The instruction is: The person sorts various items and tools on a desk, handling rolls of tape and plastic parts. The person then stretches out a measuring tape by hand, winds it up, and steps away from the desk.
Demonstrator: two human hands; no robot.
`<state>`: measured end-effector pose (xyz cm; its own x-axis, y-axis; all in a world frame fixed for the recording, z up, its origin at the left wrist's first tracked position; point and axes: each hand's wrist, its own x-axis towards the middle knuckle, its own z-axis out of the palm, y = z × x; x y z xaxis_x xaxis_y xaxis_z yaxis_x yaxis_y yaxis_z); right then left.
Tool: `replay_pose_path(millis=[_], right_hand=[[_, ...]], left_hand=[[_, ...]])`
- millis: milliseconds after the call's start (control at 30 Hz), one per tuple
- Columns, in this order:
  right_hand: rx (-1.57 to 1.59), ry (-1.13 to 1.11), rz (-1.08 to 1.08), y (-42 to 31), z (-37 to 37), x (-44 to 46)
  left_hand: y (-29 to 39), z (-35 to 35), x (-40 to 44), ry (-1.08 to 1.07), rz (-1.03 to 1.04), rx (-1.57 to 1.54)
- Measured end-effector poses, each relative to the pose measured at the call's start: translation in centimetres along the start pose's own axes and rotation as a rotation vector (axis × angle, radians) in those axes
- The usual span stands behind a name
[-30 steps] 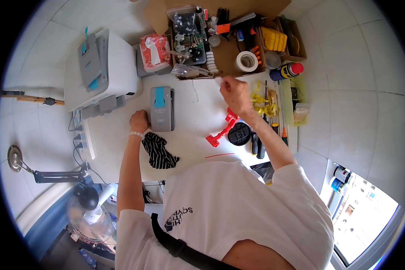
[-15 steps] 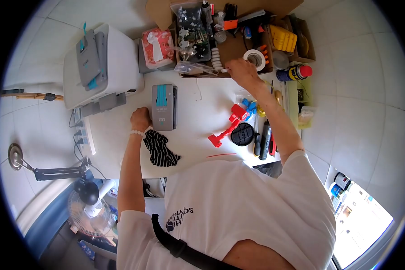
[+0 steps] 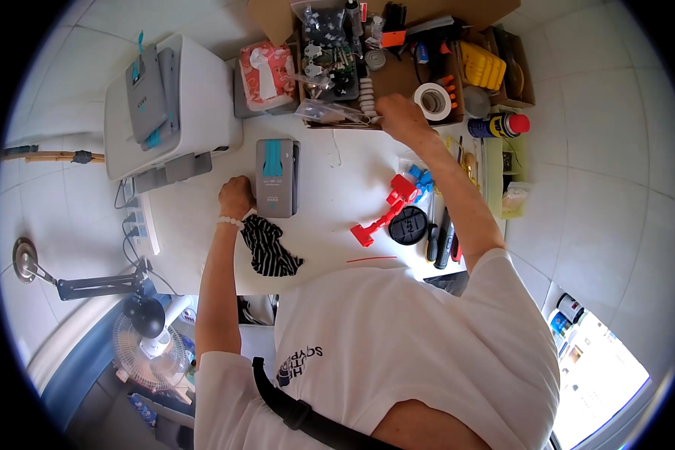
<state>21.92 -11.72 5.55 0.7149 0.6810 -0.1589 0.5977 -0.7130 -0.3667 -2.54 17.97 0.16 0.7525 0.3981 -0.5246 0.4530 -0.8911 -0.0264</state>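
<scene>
My left hand [image 3: 236, 197] rests on the white table with its fingers curled; whether they hold something is hidden. Just right of it lies a flat grey case [image 3: 276, 180] with a turquoise band. A black-and-white striped cloth [image 3: 270, 247] lies bunched against my left wrist, below the case. My right hand [image 3: 400, 120] is at the near edge of the cardboard box [image 3: 401, 75], fingers bent in and partly hidden. Beside its fingertips is a white coiled cord [image 3: 367, 97]. A roll of white tape [image 3: 433, 101] sits in the box to the right of that hand.
A white printer [image 3: 176, 97] stands at the left. Under my right arm are a red plastic part [image 3: 386, 214], a black round cap [image 3: 408, 225] and a screwdriver [image 3: 432, 244]. A spray can [image 3: 499, 125] lies at the right, by a yellow case [image 3: 482, 66].
The view has shifted slightly. My right hand has moved a little left relative to the box and its tape roll. My left hand stays beside the grey case.
</scene>
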Motion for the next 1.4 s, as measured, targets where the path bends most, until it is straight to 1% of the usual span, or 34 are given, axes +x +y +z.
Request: replay_pose_path(millis=[133, 200, 400, 633, 700, 733, 833, 900, 1033, 1133, 1200, 1300, 1400], right_hand=[[0.081, -0.07, 0.023, 0.9, 0.0, 0.1], [0.108, -0.102, 0.068, 0.7, 0.0, 0.1], [0.154, -0.034, 0.001, 1.8, 1.9, 0.5], [0.208, -0.028, 0.047, 2.4, 2.7, 0.6], [0.225, 0.071, -0.015, 2.6, 3.1, 0.6], [0.225, 0.074, -0.015, 2.8, 3.3, 0.6], [0.198, 0.021, 0.0, 2.2, 2.7, 0.8], [0.17, -0.003, 0.058, 1.6, 2.3, 0.9], [0.17, 0.035, 0.061, 1.5, 2.4, 0.7], [0.172, 0.084, 0.021, 1.5, 2.3, 0.7], [0.194, -0.062, 0.1, 1.6, 2.3, 0.9], [0.231, -0.049, 0.048, 2.0, 2.4, 0.8], [0.241, -0.016, 0.046, 2.1, 2.8, 0.9]], left_hand=[[0.2, -0.3, -0.1, -0.019, -0.006, 0.004], [0.4, -0.5, -0.1, -0.027, -0.02, -0.003], [0.4, -0.6, -0.1, -0.028, -0.027, -0.001], [0.7, -0.9, -0.2, -0.023, -0.037, 0.01], [0.7, -1.0, -0.1, -0.054, -0.036, 0.008], [0.7, -1.0, -0.2, -0.052, -0.036, 0.009], [0.7, -1.1, -0.4, -0.014, -0.021, 0.005], [0.6, -0.9, -0.4, 0.007, 0.008, 0.006], [0.5, -0.7, -0.5, 0.035, 0.011, 0.014], [0.3, -0.5, -0.3, 0.022, 0.025, 0.004], [0.4, -0.5, -0.3, 0.013, 0.01, -0.007], [0.0, 0.2, -0.1, 0.07, 0.028, -0.027], [-0.1, 0.1, -0.1, 0.058, 0.05, -0.023]])
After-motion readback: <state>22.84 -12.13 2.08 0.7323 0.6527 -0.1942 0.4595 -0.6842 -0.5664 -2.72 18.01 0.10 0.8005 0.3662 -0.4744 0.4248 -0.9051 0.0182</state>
